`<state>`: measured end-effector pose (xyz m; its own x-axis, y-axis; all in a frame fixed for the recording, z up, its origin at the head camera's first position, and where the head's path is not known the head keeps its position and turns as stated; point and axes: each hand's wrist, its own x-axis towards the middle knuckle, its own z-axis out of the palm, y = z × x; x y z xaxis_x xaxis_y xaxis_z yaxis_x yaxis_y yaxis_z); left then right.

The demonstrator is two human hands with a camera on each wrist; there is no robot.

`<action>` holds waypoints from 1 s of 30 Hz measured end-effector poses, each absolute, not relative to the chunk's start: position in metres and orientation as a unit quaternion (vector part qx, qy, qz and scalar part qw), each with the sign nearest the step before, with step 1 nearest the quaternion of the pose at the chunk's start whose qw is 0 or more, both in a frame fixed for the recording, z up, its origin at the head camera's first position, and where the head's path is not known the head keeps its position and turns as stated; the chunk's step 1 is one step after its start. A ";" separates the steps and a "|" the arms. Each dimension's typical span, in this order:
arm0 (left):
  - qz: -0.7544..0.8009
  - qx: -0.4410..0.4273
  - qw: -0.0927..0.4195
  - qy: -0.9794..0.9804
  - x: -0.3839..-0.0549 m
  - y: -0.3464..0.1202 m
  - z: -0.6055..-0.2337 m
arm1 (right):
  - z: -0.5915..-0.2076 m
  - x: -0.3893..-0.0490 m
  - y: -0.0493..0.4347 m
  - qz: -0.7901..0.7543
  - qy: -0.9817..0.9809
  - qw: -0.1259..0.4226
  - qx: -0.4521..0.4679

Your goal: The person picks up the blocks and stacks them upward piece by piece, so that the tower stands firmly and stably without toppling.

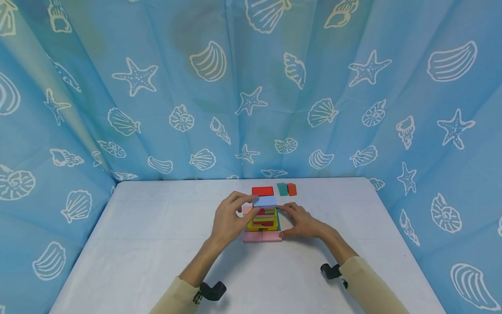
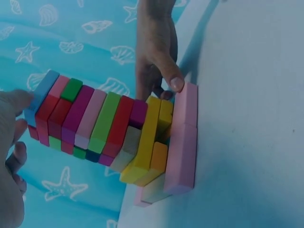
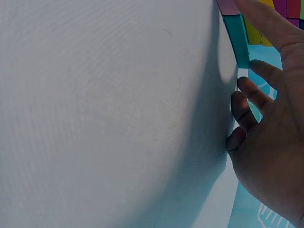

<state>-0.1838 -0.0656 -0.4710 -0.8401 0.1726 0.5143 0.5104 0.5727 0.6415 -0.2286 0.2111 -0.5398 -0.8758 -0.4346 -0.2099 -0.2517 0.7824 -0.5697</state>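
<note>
A tall tower of coloured wooden blocks (image 2: 110, 121) stands in the middle of the table. On its top lies a light blue block (image 1: 266, 201). My left hand (image 1: 229, 218) pinches that blue block near its left end, the index finger at the far side and the thumb nearer me. Two pink blocks (image 1: 252, 237) lie end to end along the front of the base. Low on the right is my right hand (image 1: 303, 222), its thumb touching the end of the pink row and its fingers spread beside the base. A teal block (image 3: 237, 40) sits by its index fingertip.
Beyond the tower a red block (image 1: 262, 191) shows, with a green block (image 1: 282, 189) and an orange block (image 1: 292, 189) to its right near the table's back edge. The white table (image 1: 157, 244) meets a blue seashell curtain (image 1: 176, 87) behind.
</note>
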 end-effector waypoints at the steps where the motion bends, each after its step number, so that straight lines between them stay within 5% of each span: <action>1: -0.430 -0.195 0.203 -0.858 -0.184 -0.067 -0.472 | -0.540 -0.229 0.211 -0.274 0.929 0.168 -0.184; 7: -0.509 -0.166 0.164 -0.828 -0.194 -0.085 -0.486 | -0.539 -0.229 0.211 -0.275 0.928 0.177 -0.180; 16: -0.357 -0.178 -0.040 -0.916 -0.210 -0.113 -0.550 | -0.539 -0.229 0.212 -0.277 0.927 0.178 -0.182; 30: -0.286 -0.216 -0.046 -0.932 -0.214 -0.110 -0.563 | -0.537 -0.228 0.210 -0.277 0.928 0.179 -0.176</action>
